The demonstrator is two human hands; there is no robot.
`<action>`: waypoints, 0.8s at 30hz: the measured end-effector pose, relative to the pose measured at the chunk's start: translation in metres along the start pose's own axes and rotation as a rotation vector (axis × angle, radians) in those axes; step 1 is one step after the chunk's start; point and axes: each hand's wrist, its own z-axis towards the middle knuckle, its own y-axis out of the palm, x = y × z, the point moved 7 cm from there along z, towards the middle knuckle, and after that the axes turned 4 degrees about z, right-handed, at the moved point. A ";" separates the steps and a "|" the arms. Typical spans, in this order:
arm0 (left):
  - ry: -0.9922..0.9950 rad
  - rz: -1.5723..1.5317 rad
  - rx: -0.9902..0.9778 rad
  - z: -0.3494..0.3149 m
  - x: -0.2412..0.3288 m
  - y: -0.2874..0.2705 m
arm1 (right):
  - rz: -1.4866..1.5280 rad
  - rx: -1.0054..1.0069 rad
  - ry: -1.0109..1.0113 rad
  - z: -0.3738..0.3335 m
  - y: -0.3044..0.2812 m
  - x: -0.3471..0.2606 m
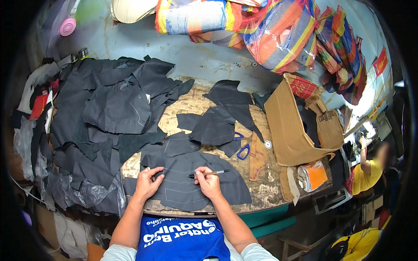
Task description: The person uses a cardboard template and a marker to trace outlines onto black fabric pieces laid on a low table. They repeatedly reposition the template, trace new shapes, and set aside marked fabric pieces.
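Observation:
A large dark grey piece of leather-like sheet (187, 185) lies flat at the table's front edge, with several pale outlines drawn on it. My right hand (209, 185) is closed around a pen (220, 172), whose dark end points left over the sheet. My left hand (149, 182) rests on the sheet's left part, thumb and forefinger curled close together; whatever they pinch, if anything, is too small to make out. Blue-handled scissors (244, 151) lie beyond my right hand, beside a worn brown pattern strip (257, 161). More dark cut pieces (213, 126) lie just beyond the sheet.
Dark sheets pile up (117, 108) on the left, with clear plastic (98, 193) near the front. A cardboard box (287, 126) stands at the right, near an orange-and-white packet (314, 176). Striped mesh bags (278, 37) hang above. A person in yellow (368, 176) is far right.

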 end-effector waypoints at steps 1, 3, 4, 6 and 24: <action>-0.013 0.012 0.001 0.000 -0.001 0.000 | -0.011 -0.005 -0.003 0.000 0.000 0.000; -0.002 -0.006 0.006 0.000 0.001 -0.001 | -0.001 -0.005 0.009 0.000 0.001 0.000; -0.002 -0.006 0.007 0.000 0.001 -0.001 | 0.005 -0.004 0.014 0.000 0.001 -0.001; -0.006 0.035 -0.006 0.000 0.003 -0.002 | -0.018 0.005 0.016 0.000 0.001 -0.002; -0.004 0.005 -0.002 0.000 0.003 -0.002 | -0.023 -0.025 0.014 -0.001 0.003 -0.003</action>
